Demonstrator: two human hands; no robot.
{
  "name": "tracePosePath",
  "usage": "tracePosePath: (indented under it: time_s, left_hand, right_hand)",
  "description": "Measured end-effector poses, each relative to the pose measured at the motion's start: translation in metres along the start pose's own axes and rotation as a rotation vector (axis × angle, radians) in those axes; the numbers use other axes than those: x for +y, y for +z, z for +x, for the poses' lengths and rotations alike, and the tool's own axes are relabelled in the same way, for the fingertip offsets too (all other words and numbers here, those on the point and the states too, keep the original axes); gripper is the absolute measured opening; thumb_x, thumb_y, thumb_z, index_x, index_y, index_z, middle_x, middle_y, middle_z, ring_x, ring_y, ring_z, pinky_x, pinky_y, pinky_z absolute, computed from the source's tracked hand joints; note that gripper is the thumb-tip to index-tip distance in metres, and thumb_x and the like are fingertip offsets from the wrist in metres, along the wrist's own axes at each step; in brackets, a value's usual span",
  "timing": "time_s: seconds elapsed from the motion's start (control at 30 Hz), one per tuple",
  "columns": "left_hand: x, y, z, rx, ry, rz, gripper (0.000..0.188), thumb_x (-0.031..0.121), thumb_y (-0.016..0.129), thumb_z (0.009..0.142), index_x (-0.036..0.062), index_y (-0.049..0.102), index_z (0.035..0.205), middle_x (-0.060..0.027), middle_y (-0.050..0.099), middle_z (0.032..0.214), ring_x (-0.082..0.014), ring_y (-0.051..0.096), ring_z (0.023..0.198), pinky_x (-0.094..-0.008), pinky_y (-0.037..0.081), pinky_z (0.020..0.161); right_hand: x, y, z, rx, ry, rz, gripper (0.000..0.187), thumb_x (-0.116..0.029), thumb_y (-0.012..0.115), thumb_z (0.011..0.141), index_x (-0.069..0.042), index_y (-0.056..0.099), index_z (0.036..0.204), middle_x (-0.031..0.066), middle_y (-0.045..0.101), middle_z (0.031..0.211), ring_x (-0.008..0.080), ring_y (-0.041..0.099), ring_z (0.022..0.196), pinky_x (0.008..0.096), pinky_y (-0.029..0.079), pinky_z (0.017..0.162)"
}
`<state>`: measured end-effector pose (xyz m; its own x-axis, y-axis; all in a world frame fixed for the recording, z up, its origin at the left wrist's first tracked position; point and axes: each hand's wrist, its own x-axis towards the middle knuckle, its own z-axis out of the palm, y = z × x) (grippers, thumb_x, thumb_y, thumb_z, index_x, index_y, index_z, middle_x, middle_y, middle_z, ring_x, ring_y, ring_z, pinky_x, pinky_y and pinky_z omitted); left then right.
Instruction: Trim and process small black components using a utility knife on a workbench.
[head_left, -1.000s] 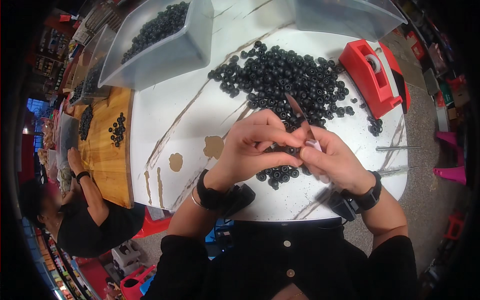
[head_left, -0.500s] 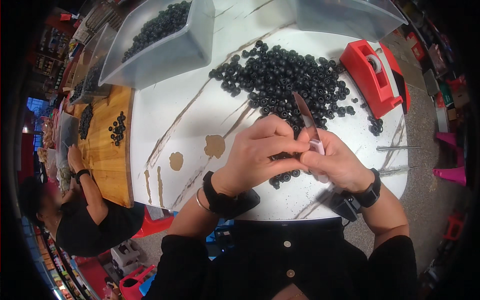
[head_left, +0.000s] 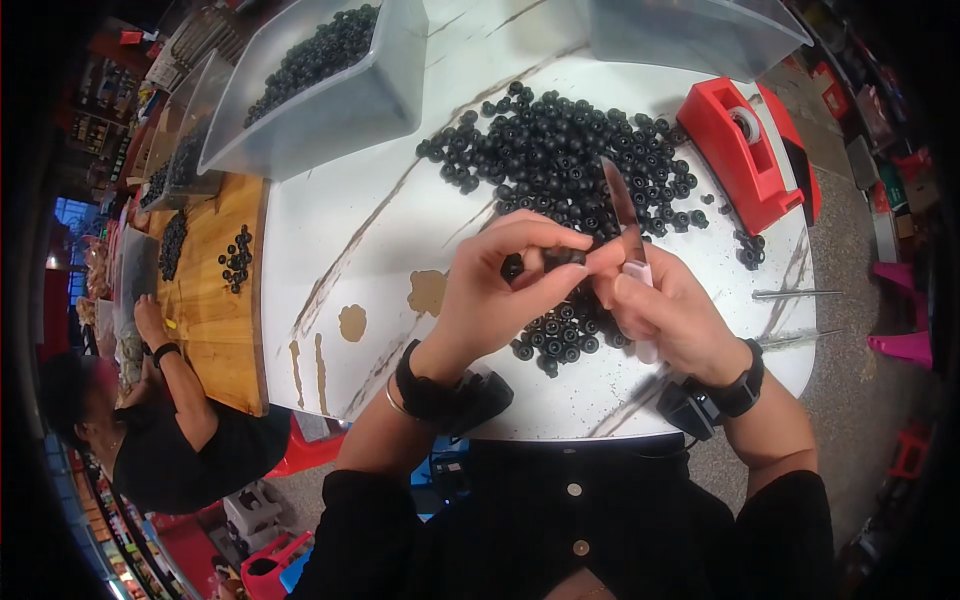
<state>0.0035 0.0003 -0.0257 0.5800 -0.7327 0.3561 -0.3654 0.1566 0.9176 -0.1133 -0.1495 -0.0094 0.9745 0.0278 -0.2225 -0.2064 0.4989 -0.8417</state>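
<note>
Between the thumb and fingers of my left hand point(head_left: 500, 285) is a small round black part point(head_left: 563, 258). My right hand point(head_left: 670, 305) grips a small knife point(head_left: 622, 200) by its pale pinkish handle, the blade pointing up and away from me. A finger of the right hand reaches across to the black part. Beyond both hands spreads a large heap of the same round black parts point(head_left: 560, 140), several with a ringed opening in the face. A smaller group of them point(head_left: 560, 335) lies below my hands, partly hidden by them.
A translucent bin point(head_left: 340, 120) of black parts stands at the far left, another bin point(head_left: 690, 35) at the far right. A red tape dispenser point(head_left: 740, 160) sits right of the heap, metal tweezers point(head_left: 797, 294) nearer. A co-worker point(head_left: 180, 430) works at the wooden table point(head_left: 215, 330) on the left.
My hands have drawn slightly apart, and the left fingers have opened out so that the black part shows. The knife blade has turned more upright and shifted a little right.
</note>
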Motion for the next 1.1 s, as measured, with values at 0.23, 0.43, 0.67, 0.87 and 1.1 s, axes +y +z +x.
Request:
tracePosePath:
  time_s: [0.23, 0.43, 0.67, 0.87, 1.1]
  left_hand:
    - [0.008, -0.002, -0.002, 0.011, -0.484, -0.627, 0.022, -0.005, 0.058, 0.076, 0.0012, 0.057, 0.097, -0.0005, 0.057, 0.081, -0.0021, 0.046, 0.064, -0.0137, 0.033, 0.054]
    - [-0.001, 0.004, -0.005, 0.016, -0.518, -0.867, 0.018, -0.001, 0.055, 0.081, 0.0043, 0.053, 0.098, -0.0026, 0.059, 0.083, -0.0017, 0.047, 0.065, -0.0143, 0.032, 0.051]
    - [0.001, 0.011, -0.004, 0.06, -0.491, -0.837, 0.01, -0.001, 0.056, 0.081, 0.0063, 0.051, 0.087, -0.0025, 0.06, 0.083, -0.0039, 0.052, 0.069, -0.0148, 0.035, 0.054]
    - [0.0, 0.008, -0.005, 0.063, -0.486, -0.8, 0.01, -0.001, 0.056, 0.081, 0.0069, 0.05, 0.083, -0.0041, 0.061, 0.085, -0.0078, 0.057, 0.076, -0.0174, 0.043, 0.061]
    - [-0.002, 0.01, -0.005, 0.087, -0.463, -0.749, 0.011, -0.003, 0.056, 0.079, 0.0052, 0.052, 0.086, -0.0053, 0.061, 0.086, -0.0095, 0.058, 0.08, -0.0214, 0.047, 0.069]
  right_hand:
    - [-0.001, -0.002, 0.001, 0.071, -0.075, -0.049, 0.037, -0.028, 0.028, 0.095, -0.001, 0.047, 0.11, -0.0018, 0.046, 0.069, 0.0013, 0.03, 0.051, 0.0146, 0.025, 0.045]
    - [0.002, 0.005, -0.003, 0.065, -0.181, -0.195, 0.034, -0.023, 0.031, 0.094, -0.001, 0.044, 0.116, -0.0005, 0.05, 0.072, 0.0026, 0.034, 0.056, 0.0153, 0.029, 0.052]
    - [0.003, 0.006, -0.003, 0.054, -0.24, -0.365, 0.028, -0.012, 0.039, 0.091, -0.002, 0.042, 0.117, 0.0014, 0.053, 0.081, 0.0043, 0.047, 0.069, 0.0176, 0.037, 0.06]
    - [0.001, 0.005, -0.004, 0.025, -0.186, -0.42, 0.031, -0.01, 0.042, 0.089, -0.003, 0.041, 0.119, 0.0036, 0.055, 0.09, 0.0063, 0.05, 0.072, 0.0192, 0.04, 0.063]
    - [0.003, 0.006, -0.003, 0.045, -0.229, -0.431, 0.03, -0.009, 0.045, 0.088, -0.003, 0.042, 0.118, 0.0041, 0.055, 0.092, 0.0068, 0.051, 0.073, 0.0194, 0.041, 0.065]
